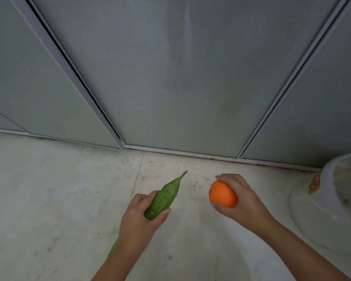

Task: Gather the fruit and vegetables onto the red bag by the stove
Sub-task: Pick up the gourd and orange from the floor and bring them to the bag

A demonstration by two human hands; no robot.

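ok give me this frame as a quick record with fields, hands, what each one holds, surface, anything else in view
left hand: left hand, closed around a bumpy green bitter gourd, stem tip pointing up and away
right hand: right hand, closed around a smooth round orange fruit
surface: pale speckled stone countertop
backdrop: grey-green wall panels with pale metal trim
other: white translucent plastic container at the right edge, orange scraps against it
red bag: not in view
stove: not in view
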